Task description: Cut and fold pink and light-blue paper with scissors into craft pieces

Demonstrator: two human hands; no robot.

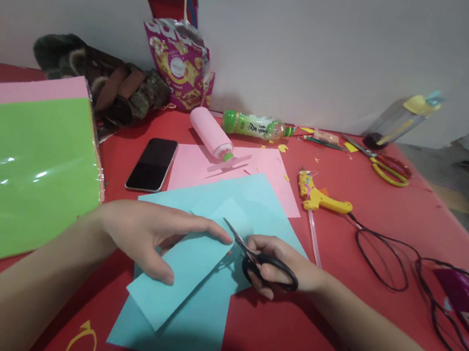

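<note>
My left hand (pixel 148 236) grips a folded strip of light blue paper (pixel 187 278), thumb on top and fingers along its far edge. In my right hand (pixel 278 266) is a pair of scissors (pixel 268 264) with black handles. Their blades point up and left, beside the upper right corner of the folded paper; I cannot tell whether they touch it. Beneath both hands lie larger light blue sheets (pixel 201 336), partly over a pink sheet (pixel 201 166).
A phone (pixel 152 164), a pink-wrapped bottle (pixel 212 133), a green-labelled bottle (pixel 253 125) and a snack bag (pixel 179 66) lie beyond. To the right are a yellow glue gun (pixel 321 199) with a cord and larger scissors (pixel 389 169). Green paper (pixel 25 172) lies left.
</note>
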